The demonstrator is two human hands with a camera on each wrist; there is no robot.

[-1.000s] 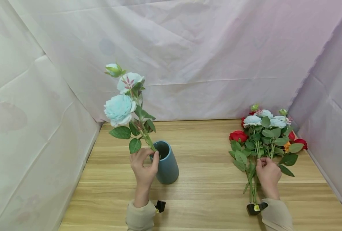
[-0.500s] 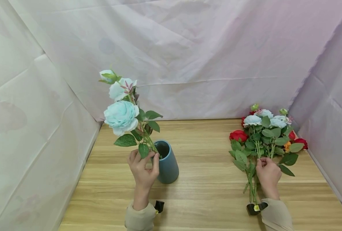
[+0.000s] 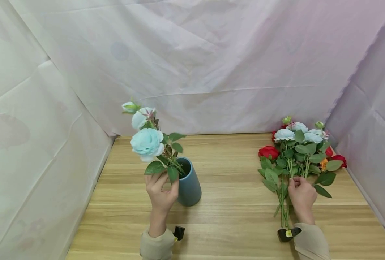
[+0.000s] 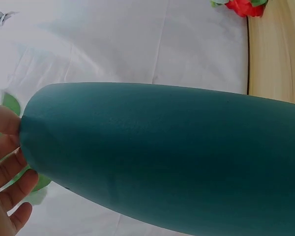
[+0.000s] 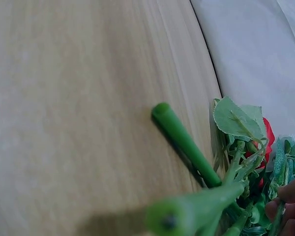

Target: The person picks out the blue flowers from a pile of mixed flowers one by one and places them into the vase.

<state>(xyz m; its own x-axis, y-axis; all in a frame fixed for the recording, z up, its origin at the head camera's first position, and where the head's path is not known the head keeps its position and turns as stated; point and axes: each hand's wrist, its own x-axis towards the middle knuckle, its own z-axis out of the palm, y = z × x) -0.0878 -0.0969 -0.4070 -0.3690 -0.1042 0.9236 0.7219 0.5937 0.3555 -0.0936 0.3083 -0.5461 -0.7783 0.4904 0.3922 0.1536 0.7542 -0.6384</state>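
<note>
A light blue artificial flower (image 3: 147, 143) with a second bloom, a bud and green leaves leans left out of the blue-grey vase (image 3: 189, 189), its stem inside the mouth. At the vase's rim my left hand (image 3: 161, 193) holds the stem with thumb and fingers, partly covered by leaves. In the left wrist view the vase (image 4: 157, 152) fills the middle, and the left fingers (image 4: 12, 182) touch its rim end. My right hand (image 3: 302, 196) pinches a green stem in the flower bunch at right; the right wrist view shows fingers (image 5: 292, 191) around that stem.
The bunch holds light blue flowers (image 3: 284, 135), red flowers (image 3: 268, 152) and an orange flower (image 3: 323, 165), lying on the wooden table (image 3: 231, 216). Bare stem ends (image 5: 184, 140) stick out towards the person. Pale cloth (image 3: 212, 65) hangs behind and on both sides.
The light blue flower has sunk lower, its stem going deeper into the vase. My left hand stays at the rim, nearly in place. The right hand and the bunch have not moved.
</note>
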